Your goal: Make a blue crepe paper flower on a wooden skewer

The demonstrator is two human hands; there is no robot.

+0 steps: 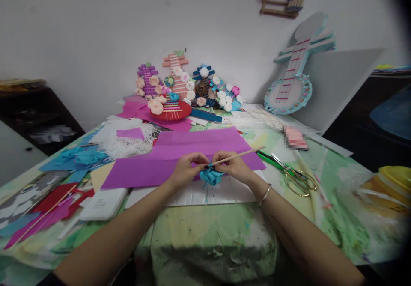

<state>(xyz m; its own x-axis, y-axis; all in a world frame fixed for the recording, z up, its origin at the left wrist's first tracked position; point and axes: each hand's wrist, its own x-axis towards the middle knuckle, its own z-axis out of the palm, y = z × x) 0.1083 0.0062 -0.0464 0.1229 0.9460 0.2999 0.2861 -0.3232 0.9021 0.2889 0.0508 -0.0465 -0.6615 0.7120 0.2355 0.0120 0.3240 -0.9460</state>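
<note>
Over the purple paper (pixel 192 142) and the front white board (pixel 192 198), both my hands meet at a gathered piece of blue crepe paper (pixel 211 177), ruffled like a flower. My left hand (pixel 187 168) is closed, its thumb and fingers pinching the blue paper's gathered top from the left. From the right, my right hand (pixel 233 166) closes its fingers on the same gathered end. A thin wooden stick (pixel 245 153) runs from the pinch up and out to the right, beneath or between the right fingers. Exactly which fingertips press on the stick is hidden.
Gold-handled scissors (pixel 300 181) and a green cutter (pixel 269 159) lie to the right. A white power bank (pixel 105 204) and paper scraps (pixel 69 200) are left. Decorated paper instruments (pixel 171 109) stand along the wall. A bagged yellow container (pixel 385 192) sits far right.
</note>
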